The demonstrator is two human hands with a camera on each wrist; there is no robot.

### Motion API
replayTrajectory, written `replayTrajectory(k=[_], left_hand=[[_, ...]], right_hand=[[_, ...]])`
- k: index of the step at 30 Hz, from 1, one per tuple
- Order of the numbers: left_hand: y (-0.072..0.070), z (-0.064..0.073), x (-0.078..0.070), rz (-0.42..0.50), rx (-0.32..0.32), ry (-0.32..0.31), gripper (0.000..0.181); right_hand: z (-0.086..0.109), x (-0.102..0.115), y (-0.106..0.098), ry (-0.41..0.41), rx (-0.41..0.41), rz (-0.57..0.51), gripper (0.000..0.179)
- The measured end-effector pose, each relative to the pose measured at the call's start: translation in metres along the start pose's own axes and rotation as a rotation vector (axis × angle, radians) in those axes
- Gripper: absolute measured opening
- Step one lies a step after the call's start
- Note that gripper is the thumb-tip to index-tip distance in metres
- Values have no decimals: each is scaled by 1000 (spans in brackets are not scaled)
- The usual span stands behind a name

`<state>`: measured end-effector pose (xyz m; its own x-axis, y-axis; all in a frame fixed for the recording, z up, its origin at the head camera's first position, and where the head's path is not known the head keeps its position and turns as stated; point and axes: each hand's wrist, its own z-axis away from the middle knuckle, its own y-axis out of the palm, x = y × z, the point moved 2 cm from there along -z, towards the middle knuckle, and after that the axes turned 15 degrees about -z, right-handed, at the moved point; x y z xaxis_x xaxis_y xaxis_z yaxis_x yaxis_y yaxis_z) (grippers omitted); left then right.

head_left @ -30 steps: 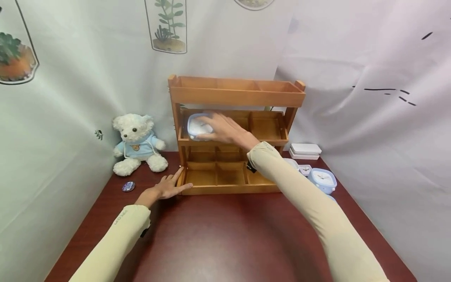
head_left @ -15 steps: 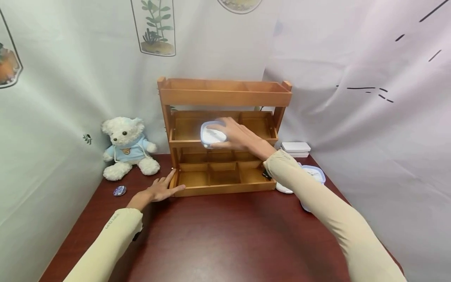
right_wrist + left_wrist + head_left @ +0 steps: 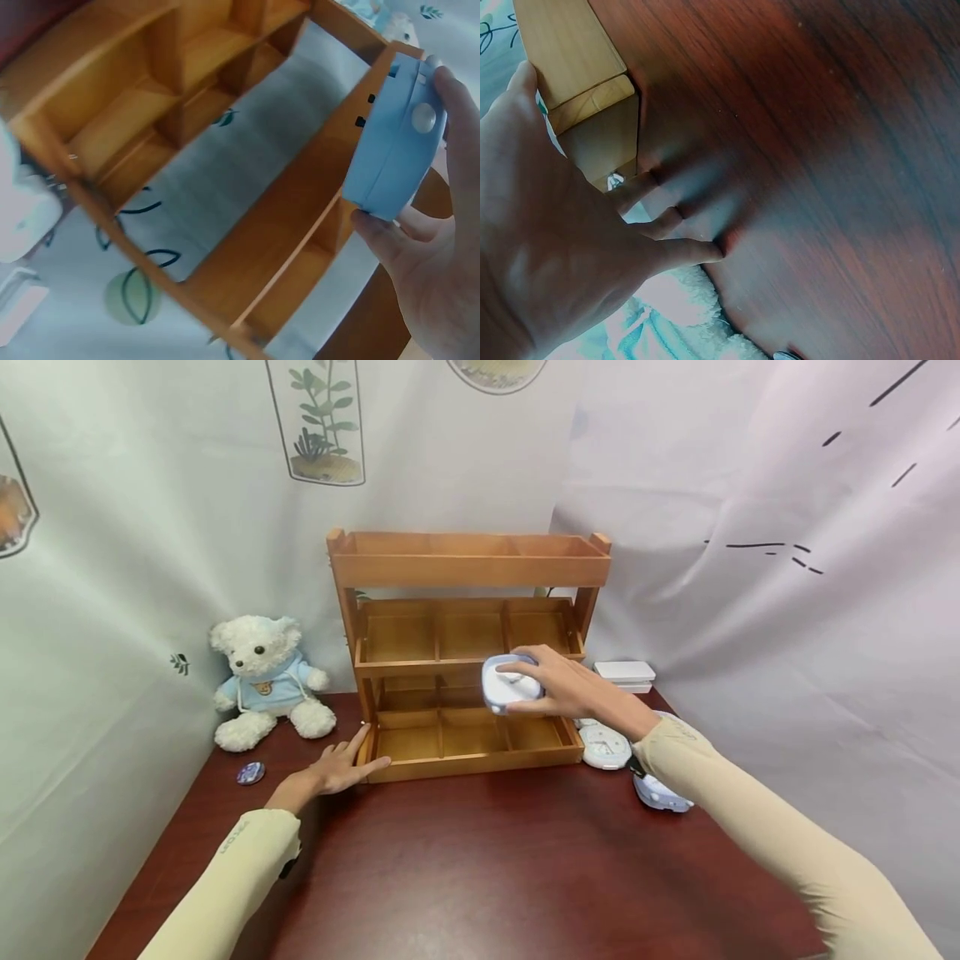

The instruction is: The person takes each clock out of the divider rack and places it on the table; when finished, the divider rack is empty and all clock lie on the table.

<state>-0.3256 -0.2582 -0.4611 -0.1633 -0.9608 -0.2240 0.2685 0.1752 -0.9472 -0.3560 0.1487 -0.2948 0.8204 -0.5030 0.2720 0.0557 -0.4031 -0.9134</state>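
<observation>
My right hand (image 3: 558, 685) grips a light-blue alarm clock (image 3: 510, 692) with a white front. It holds the clock in the air before the right half of a three-tier wooden shelf (image 3: 468, 572). In the right wrist view the clock's blue side (image 3: 394, 142) with a white round knob shows between thumb and fingers. My left hand (image 3: 333, 770) rests at the shelf's lower left corner, fingers spread. From the left wrist, that hand (image 3: 562, 232) has its thumb against the wooden edge (image 3: 592, 97) and several fingertips on the table.
A white teddy bear (image 3: 262, 685) in a blue hoodie sits left of the shelf, with a small round patterned disc (image 3: 251, 773) before it. Right of the shelf are a white clock (image 3: 604, 747), a blue clock (image 3: 662, 795) partly behind my arm, and stacked white boxes (image 3: 625, 672).
My right hand has carried the alarm clock from the middle tier's left compartment rightward, down and out from the shelf. My left hand stays at the shelf corner. The head view has shifted slightly.
</observation>
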Motion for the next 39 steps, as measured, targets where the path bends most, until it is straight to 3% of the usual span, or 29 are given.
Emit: replayTrajectory(k=[12,19,30,39], left_hand=[[2,0,1,6,12,2,104],[1,1,1,7,17,4,105],[2,-1,3,4,14,6,105],[1,-2,1,-7,14,9,104]], right_hand=[[97,-26,13,77,-10,-19,59],[141,-42,28,153,-35,-7,63],[182,-63,61,154,-42,-1,62],[195,-74,69,177,-13,15,60]])
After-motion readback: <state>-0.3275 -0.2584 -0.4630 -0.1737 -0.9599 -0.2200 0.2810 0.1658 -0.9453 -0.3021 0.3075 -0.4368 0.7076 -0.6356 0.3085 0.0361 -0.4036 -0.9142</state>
